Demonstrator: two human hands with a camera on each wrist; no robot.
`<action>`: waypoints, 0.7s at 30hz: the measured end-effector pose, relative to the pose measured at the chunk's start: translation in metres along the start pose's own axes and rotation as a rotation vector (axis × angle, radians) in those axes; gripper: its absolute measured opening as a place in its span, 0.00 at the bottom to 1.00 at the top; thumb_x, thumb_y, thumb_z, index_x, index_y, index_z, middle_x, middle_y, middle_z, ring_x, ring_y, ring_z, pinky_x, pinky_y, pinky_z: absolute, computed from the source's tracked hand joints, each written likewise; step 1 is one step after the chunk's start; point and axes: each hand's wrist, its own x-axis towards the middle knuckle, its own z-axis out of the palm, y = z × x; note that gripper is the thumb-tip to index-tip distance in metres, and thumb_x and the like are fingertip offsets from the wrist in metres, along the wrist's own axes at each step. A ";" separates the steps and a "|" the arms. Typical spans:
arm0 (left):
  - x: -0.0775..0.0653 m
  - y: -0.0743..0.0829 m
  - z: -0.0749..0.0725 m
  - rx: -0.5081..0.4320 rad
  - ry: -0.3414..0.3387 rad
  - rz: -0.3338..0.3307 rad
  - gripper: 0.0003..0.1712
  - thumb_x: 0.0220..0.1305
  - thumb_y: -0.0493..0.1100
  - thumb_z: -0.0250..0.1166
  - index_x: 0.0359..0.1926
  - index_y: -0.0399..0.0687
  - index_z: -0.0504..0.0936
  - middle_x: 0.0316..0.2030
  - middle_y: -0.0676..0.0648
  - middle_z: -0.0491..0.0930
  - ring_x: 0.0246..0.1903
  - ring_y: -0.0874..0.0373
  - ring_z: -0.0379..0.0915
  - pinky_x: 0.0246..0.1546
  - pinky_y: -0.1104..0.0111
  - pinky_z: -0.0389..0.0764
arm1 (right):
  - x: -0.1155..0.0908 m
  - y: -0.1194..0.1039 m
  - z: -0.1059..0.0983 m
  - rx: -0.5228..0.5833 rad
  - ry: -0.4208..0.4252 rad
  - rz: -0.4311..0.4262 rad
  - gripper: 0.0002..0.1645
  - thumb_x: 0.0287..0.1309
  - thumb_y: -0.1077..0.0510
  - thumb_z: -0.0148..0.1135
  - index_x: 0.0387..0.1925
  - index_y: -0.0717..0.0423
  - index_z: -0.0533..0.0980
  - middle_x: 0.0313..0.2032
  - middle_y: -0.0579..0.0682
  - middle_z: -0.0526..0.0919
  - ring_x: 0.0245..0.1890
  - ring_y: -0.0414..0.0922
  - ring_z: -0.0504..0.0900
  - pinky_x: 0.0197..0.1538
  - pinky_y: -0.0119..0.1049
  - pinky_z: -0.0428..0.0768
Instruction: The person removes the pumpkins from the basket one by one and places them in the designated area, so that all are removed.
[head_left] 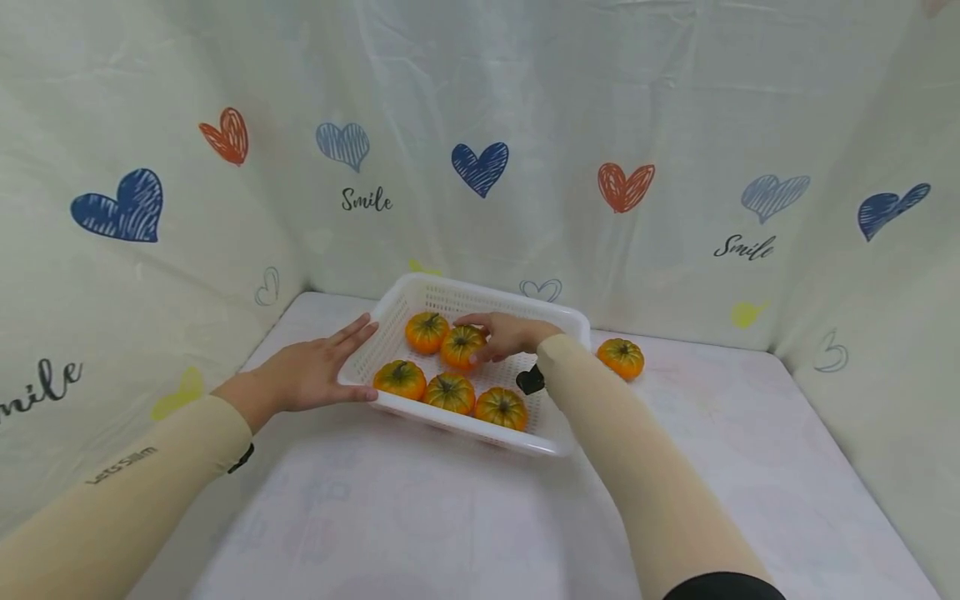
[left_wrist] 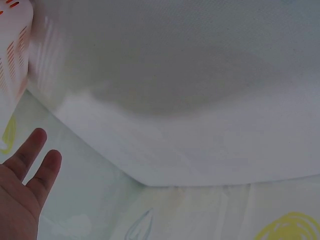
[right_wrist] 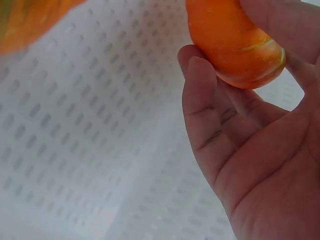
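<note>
We are pinching a ribbed pumpkin [head_left: 459, 347] in our right hand [head_left: 512, 335], inside a perforated basket [head_left: 487, 293], left hand [head_left: 309, 372] resting at its rim, fingers [left_wrist: 46, 172] spread

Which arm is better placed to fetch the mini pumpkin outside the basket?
Right, probably: the right grip is nearer the outside pumpkin, though it must first release the held pumpkin. The left grip is opposite, across the white basket.

a heart-printed curtain [head_left: 555, 92] hangs behind a white table [head_left: 435, 517].
</note>
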 end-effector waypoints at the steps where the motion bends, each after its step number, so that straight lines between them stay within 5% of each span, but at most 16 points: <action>1: 0.000 0.000 0.000 -0.002 -0.001 0.000 0.63 0.57 0.83 0.49 0.80 0.50 0.45 0.79 0.45 0.40 0.61 0.33 0.69 0.58 0.40 0.70 | -0.002 0.000 -0.002 -0.003 0.003 -0.011 0.45 0.60 0.57 0.71 0.75 0.38 0.62 0.70 0.60 0.62 0.60 0.53 0.72 0.54 0.42 0.80; 21: -0.001 -0.001 0.001 -0.010 0.005 0.004 0.63 0.56 0.84 0.48 0.80 0.52 0.45 0.79 0.46 0.38 0.63 0.33 0.66 0.58 0.40 0.70 | -0.051 0.002 -0.045 0.097 0.061 -0.025 0.45 0.60 0.55 0.70 0.75 0.37 0.60 0.69 0.57 0.60 0.62 0.54 0.70 0.55 0.44 0.80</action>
